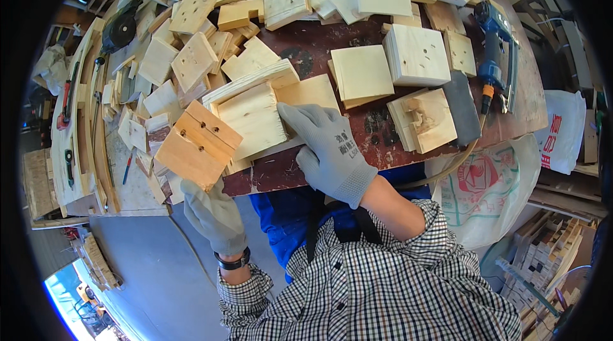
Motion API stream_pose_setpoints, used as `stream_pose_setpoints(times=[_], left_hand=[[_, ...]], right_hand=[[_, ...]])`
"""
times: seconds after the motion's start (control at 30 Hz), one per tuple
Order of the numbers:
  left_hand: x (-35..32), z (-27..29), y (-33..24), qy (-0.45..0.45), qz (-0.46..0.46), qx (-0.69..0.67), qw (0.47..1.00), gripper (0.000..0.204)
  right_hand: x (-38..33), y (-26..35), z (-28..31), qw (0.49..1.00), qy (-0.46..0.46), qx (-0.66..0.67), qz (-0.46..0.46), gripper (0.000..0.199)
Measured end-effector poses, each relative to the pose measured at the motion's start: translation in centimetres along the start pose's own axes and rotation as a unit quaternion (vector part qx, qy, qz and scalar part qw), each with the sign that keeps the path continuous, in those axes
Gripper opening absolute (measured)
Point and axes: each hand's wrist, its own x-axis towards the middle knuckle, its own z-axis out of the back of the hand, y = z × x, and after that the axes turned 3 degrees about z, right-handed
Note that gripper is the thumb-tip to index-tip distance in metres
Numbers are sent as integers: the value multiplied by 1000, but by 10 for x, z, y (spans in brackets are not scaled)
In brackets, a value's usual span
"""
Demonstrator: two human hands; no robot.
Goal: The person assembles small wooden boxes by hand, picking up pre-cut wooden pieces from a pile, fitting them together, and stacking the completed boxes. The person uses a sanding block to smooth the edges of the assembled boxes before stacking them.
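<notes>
In my left hand (216, 218), gloved in grey, is the lower corner of a reddish-brown square wooden block (196, 147) with several dark holes. The block is tilted, and its far edge overlaps a pale wooden assembly (252, 119) made of a flat board with a raised strip along its far side. My right hand (335, 152), in a matching glove, grips the right edge of that assembly, index finger along the edge; some fingers are hidden. Under the assembly's right side lies another pale board (311, 92). Everything rests at the near edge of the dark red worktable (281, 179).
Pale wooden blocks (288, 4) are heaped across the table's far and left sides. At the right lie stacked square boards (362, 73), a thick white block (417, 55), a grey slab (461, 108) and a blue nail gun (493, 53) with a hose. A plastic sack (485, 194) hangs beside the table.
</notes>
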Motion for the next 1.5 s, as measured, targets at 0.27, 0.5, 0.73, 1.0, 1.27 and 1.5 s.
stream_pose_setpoints(times=[0.27,0.5,0.73,1.0,1.27,1.5], left_hand=[[7,-12,-28,5,127,-130,983,45],[17,-11,-44,45,199,-282,937,52],[10,9,-9,33,82,-158,983,57],[38,9,-61,-10,-163,160,974,57],[32,-15,-54,33,131,-108,985,46],[26,-16,-39,33,119,-192,974,44]], right_hand=[[0,8,-3,999,-32,27,-28,69],[-1,9,-2,997,-40,54,-30,69],[-2,9,-10,999,-43,-1,-31,77],[3,6,-17,996,-53,-69,-12,98],[21,20,-21,980,-27,-192,-43,115],[19,21,-23,985,-60,-162,-26,106]])
